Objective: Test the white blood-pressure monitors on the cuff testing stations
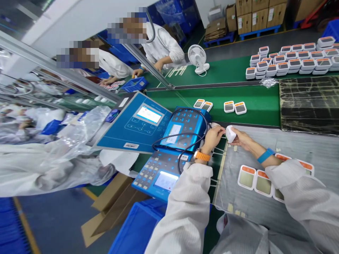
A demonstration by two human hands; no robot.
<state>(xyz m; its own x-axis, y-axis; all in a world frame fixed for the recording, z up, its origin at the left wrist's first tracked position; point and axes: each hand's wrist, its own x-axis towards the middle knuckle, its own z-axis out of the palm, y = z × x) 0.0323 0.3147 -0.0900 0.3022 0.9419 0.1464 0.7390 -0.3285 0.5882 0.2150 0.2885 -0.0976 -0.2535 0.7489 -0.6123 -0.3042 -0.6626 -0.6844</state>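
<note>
My left hand (213, 138) and my right hand (242, 138) meet over the edge of a green conveyor belt (251, 102). Between them, both hands grip a small white plastic device (230, 134), and its underside is hidden. Just left of my left hand stands a blue electronic test instrument (182, 128), with black cables (169, 139) looped across it. Below my right forearm, several white devices with orange tops and grey screens (246, 177) lie on a grey sheet (233, 190). An orange watch strap (202, 155) circles my left wrist, and a blue band (266, 155) circles my right.
A blue keypad unit (164, 180) and a tilted blue panel with a screen (135, 121) stand to the left. Similar devices (230, 106) lie on the belt ahead. Two co-workers (161, 47) sit beyond a metal rail, near a white fan (198, 59) and stacked devices.
</note>
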